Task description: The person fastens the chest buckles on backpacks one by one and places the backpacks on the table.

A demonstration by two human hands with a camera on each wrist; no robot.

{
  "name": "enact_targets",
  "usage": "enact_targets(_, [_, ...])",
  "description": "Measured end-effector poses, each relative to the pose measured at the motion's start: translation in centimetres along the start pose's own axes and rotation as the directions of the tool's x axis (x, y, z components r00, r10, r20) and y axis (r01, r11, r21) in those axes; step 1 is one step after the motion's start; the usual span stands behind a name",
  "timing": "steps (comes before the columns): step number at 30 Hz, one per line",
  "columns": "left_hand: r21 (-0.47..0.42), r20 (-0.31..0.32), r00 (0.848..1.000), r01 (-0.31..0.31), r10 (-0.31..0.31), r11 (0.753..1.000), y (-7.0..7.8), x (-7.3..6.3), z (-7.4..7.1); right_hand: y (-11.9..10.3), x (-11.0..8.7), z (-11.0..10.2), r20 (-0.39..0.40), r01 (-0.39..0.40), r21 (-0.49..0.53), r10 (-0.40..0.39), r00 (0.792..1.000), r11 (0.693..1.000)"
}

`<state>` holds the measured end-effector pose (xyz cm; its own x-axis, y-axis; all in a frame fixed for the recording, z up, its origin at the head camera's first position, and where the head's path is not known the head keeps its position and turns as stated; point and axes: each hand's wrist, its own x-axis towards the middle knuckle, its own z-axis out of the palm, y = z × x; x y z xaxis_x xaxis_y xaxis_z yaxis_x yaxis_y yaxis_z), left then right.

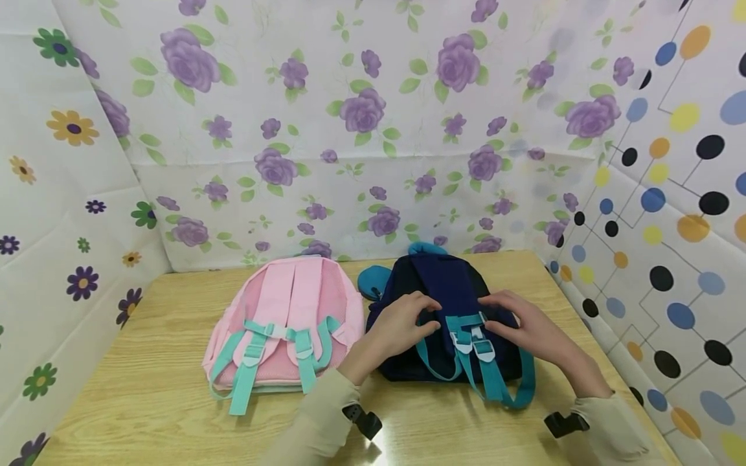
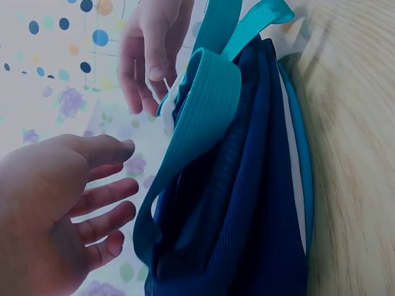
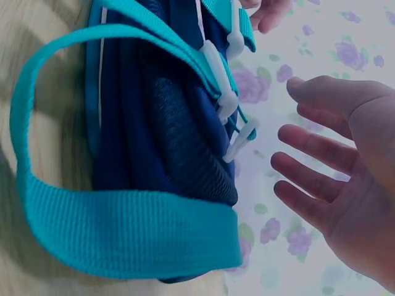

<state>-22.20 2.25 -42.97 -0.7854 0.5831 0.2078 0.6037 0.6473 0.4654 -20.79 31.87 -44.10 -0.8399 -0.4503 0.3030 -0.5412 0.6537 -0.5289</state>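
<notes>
A navy backpack (image 1: 449, 285) lies on the table with its shoulder-strap side up. Teal webbing (image 1: 492, 382) and white plastic buckles (image 1: 484, 349) cross its lower half. Over its left part hovers my left hand (image 1: 399, 327), fingers spread and loosely bent around nothing. My right hand (image 1: 527, 327) is above the right part, fingertips close to the teal strap and buckles. In the right wrist view that right hand (image 3: 345, 166) is apart from the buckles (image 3: 219, 86), fingers relaxed. A wide teal loop (image 3: 129, 231) bulges out at the bag's lower corner.
Left of the navy bag, a pink backpack (image 1: 291, 291) with mint straps lies on the wooden table (image 1: 151, 388). A round teal piece (image 1: 373, 283) sticks out by the navy bag's upper left. Patterned cloth walls (image 1: 361, 194) enclose the table's back and sides.
</notes>
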Motion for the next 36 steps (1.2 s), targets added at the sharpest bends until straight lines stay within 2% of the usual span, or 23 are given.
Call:
enact_targets(14, [0.054, 0.057, 0.998, -0.044, 0.041, 0.998, 1.8, 3.2, 1.4, 1.3, -1.2, 0.0, -0.009, -0.039, 0.0, 0.039, 0.999, 0.999])
enact_targets(23, [0.111, 0.098, 0.995, -0.043, 0.032, 0.993, 3.3, 5.0, 2.5, 2.1, -1.4, 0.1, -0.004, -0.054, -0.006, 0.054, 0.999, 0.999])
enact_targets(29, [0.164, 0.134, 0.991, -0.052, 0.03, 0.985, 4.0, 5.8, 3.6, 2.2, -1.5, 0.2, -0.002, -0.067, -0.001, 0.067, 0.998, 0.998])
enact_targets(36, [0.179, 0.147, 0.989, -0.045, 0.019, 0.983, 4.2, 6.3, 4.4, 2.4, -1.6, 0.3, -0.01, -0.069, -0.005, 0.069, 0.998, 0.998])
